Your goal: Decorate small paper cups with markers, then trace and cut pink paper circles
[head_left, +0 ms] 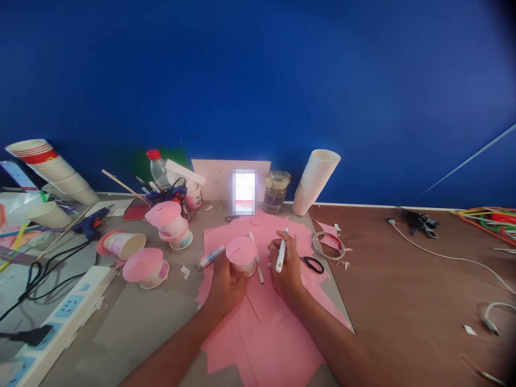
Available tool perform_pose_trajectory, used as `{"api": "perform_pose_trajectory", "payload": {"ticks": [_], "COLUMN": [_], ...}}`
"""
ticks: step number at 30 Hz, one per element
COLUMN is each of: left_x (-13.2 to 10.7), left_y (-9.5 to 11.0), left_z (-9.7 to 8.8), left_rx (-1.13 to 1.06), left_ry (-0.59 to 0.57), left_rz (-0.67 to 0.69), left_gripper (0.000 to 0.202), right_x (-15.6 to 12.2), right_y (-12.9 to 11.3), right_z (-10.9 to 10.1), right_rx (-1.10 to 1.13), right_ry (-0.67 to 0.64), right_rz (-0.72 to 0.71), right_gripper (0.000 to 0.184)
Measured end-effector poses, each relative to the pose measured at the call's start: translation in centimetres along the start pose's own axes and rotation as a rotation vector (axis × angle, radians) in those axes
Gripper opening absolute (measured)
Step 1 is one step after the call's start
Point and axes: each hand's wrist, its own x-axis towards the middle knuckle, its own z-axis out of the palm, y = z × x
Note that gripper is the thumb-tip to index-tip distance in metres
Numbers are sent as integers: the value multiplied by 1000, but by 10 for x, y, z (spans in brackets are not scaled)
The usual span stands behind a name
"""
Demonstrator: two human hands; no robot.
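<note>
My left hand is closed around a paper cup topped with a pink paper disc that has a slit in it. In my right hand is a white marker pen, held slanting a little to the right of the cup. Pink paper sheets lie spread under both hands. Between the hands rests another white pen. A glue stick lies just left of the cup. Black-handled scissors are at the right of my right hand, partly hidden.
Several cups with pink discs stand or lie at left. Behind them are a hot glue gun, a power strip and cords. A stack of paper cups, a glass jar and a blurred lit screen stand along the blue wall.
</note>
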Motion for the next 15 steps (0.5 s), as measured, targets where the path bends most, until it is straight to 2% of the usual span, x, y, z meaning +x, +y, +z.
{"api": "perform_pose_trajectory", "payload": {"ticks": [2, 6, 10, 15], "left_x": [-1, -2, -1, 0], "left_y": [-6, -15, -16, -16], "left_z": [1, 2, 1, 0], "left_rx": [11, -14, -35, -83], "left_ry": [13, 70, 69, 115], "left_rz": [-17, -78, -91, -127], "left_gripper": [37, 50, 51, 52], "right_x": [0, -1, -2, -2], "right_y": [-3, -9, -7, 3], "right_z": [0, 1, 0, 0], "right_rx": [-13, -69, -139, -391], "right_ry": [-14, -50, -50, -75], "right_rz": [0, -61, -92, -230], "right_gripper": [31, 30, 31, 39]}}
